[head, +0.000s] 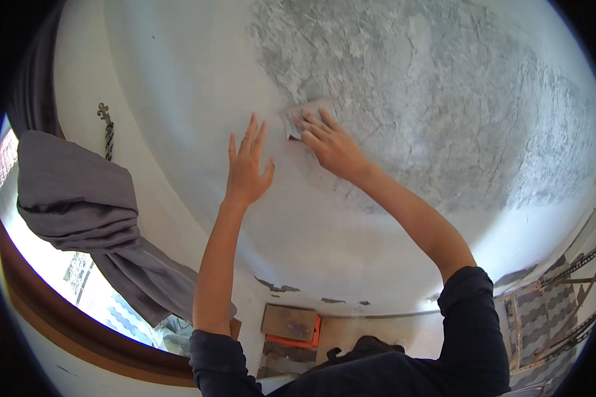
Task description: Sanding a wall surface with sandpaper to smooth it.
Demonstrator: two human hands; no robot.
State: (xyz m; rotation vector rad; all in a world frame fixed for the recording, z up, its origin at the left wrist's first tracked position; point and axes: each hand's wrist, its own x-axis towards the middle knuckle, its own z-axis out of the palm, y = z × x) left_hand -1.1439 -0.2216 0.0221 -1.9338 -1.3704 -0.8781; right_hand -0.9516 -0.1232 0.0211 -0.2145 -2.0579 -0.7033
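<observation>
In front of me rises a white painted wall (179, 114) with a large rough grey patch (442, 114) of cracked, worn plaster on its upper right part. My right hand (333, 141) presses a sheet of sandpaper (291, 128) flat against the wall at the left edge of this patch. One lower corner of the sheet curls up and shows a brown underside. Left of it, my left hand (248, 171) is spread against the smooth white part, fingers apart and holding nothing.
A grey curtain (79, 193), bunched and knotted, hangs at a bright window with a brown frame (94, 347). An ornate metal hook (107, 130) is on the side wall. Below stand a brown box (289, 320) over something orange and, right, a rusty metal rack (571, 278). Paint peels (277, 287) low on the wall.
</observation>
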